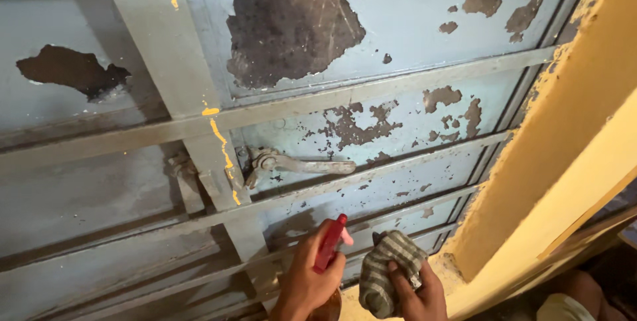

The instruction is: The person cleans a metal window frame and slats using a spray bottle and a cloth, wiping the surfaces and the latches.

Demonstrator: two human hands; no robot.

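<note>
My left hand (306, 280) grips a spray bottle with a red trigger head (330, 241), its nozzle aimed at the lower panel of an old pale-blue metal door (405, 12). Right beside it, my right hand (417, 291) clutches a bunched striped grey cloth (387, 264). Both hands hover just in front of the door's lower bars, below a worn metal lever handle (298, 163). The bottle's body is mostly hidden by my hand.
The door's paint has peeled in large dark rusty patches (288, 25). Grey metal cross bars (371, 92) and an upright bar (159, 35) with yellow paint drips run across it. A yellow plastered wall edge (570, 142) stands on the right.
</note>
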